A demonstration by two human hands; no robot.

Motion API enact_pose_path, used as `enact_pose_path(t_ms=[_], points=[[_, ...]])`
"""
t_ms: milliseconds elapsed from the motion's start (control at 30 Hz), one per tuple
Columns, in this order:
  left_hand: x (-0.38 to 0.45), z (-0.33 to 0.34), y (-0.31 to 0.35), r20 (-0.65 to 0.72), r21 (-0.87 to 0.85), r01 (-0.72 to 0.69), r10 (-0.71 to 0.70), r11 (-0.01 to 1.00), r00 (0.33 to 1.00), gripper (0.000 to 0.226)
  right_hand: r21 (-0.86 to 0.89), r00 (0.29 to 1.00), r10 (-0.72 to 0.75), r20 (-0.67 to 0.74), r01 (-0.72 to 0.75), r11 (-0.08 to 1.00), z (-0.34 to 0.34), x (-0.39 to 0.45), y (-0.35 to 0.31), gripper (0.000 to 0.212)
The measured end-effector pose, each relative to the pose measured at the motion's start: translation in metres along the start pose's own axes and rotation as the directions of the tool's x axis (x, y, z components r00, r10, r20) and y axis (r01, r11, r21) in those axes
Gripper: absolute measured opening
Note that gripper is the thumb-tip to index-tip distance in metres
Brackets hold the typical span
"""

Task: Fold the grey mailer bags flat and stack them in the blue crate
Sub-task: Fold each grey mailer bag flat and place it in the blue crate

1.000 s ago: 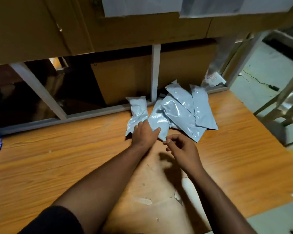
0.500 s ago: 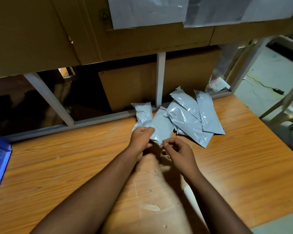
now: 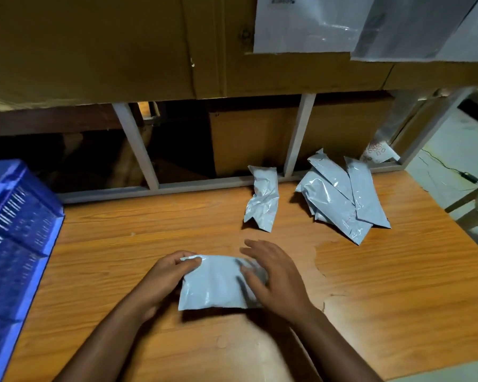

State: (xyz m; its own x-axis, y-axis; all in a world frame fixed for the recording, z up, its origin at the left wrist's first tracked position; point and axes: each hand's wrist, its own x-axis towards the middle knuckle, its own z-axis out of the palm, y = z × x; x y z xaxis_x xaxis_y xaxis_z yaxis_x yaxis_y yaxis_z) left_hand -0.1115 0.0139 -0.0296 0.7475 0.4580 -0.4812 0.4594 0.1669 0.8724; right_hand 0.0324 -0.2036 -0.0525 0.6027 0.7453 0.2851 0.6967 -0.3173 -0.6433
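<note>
left hand [image 3: 166,277] pinches top corner of soft grey plastic mailer bag [image 3: 215,285] near front edge of wooden table [image 3: 398,285], keeps it steady. right hand [image 3: 276,279] spread flat, presses it smooth. blue plastic crate [image 3: 17,232] waits at left edge.

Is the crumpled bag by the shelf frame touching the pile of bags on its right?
Apart. The head view shows bare wooden table between the crumpled bag and the pile.
</note>
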Motion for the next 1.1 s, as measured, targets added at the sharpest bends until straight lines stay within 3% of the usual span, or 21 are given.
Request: enact_pose_path(t_ms=[100, 167, 267, 333, 400, 433, 533, 633, 700, 867, 1100], points=[[0.002, -0.029, -0.027, -0.141, 0.006, -0.020, 0.021, 1.000, 0.990, 0.008, -0.133, 0.960, -0.019, 0.278, 0.059, 0.989, 0.044, 0.000, -0.006, 0.051], [0.002, -0.042, -0.039, -0.234, 0.024, -0.057, 0.061, 0.998, 0.970, 0.010, -0.184, 0.947, -0.097, 0.306, 0.159, 0.970, 0.065, -0.002, 0.001, 0.049], [-0.001, -0.053, -0.057, -0.313, 0.246, -0.076, 0.154, 0.966, 0.937, 0.014, -0.258, 0.954, -0.108, 0.281, 0.184, 0.948, 0.075, 0.003, 0.011, 0.046], [-0.001, -0.054, -0.069, -0.391, 0.506, -0.116, 0.347, 0.855, 0.853, 0.017, -0.256, 0.947, -0.100, 0.307, 0.183, 0.949, 0.078, 0.010, 0.005, 0.045], [-0.001, -0.043, -0.076, -0.326, 0.716, -0.187, 0.559, 0.672, 0.762, 0.023, -0.255, 0.916, -0.111, 0.385, 0.221, 0.941, 0.086, 0.015, -0.001, 0.048], [0.000, -0.033, -0.077, -0.261, 0.768, -0.213, 0.599, 0.604, 0.757, 0.029, -0.249, 0.899, -0.107, 0.424, 0.229, 0.941, 0.090, 0.018, -0.003, 0.050], [0.010, -0.009, -0.081, -0.082, 0.868, -0.229, 0.582, 0.440, 0.809, 0.059, -0.218, 0.892, -0.044, 0.450, 0.157, 0.963, 0.097, 0.027, -0.006, 0.054], [0.022, -0.004, -0.086, -0.001, 0.941, -0.172, 0.512, 0.291, 0.859, 0.072, -0.228, 0.925, -0.006, 0.381, 0.100, 0.968, 0.102, 0.035, -0.016, 0.045], [0.026, -0.005, -0.085, 0.002, 0.954, -0.148, 0.489, 0.261, 0.872, 0.068, -0.262, 0.945, 0.013, 0.328, 0.078, 0.962, 0.110, 0.035, -0.019, 0.038], [0.027, -0.005, -0.087, 0.036, 0.971, -0.157, 0.542, 0.179, 0.839, 0.059, -0.361, 0.965, 0.056, 0.256, 0.041, 0.932, 0.125, 0.025, -0.018, 0.052], [0.035, -0.001, -0.098, 0.032, 0.961, -0.198, 0.630, 0.194, 0.776, 0.053, -0.452, 0.958, 0.062, 0.280, 0.074, 0.889, 0.133, 0.027, -0.017, 0.053]])
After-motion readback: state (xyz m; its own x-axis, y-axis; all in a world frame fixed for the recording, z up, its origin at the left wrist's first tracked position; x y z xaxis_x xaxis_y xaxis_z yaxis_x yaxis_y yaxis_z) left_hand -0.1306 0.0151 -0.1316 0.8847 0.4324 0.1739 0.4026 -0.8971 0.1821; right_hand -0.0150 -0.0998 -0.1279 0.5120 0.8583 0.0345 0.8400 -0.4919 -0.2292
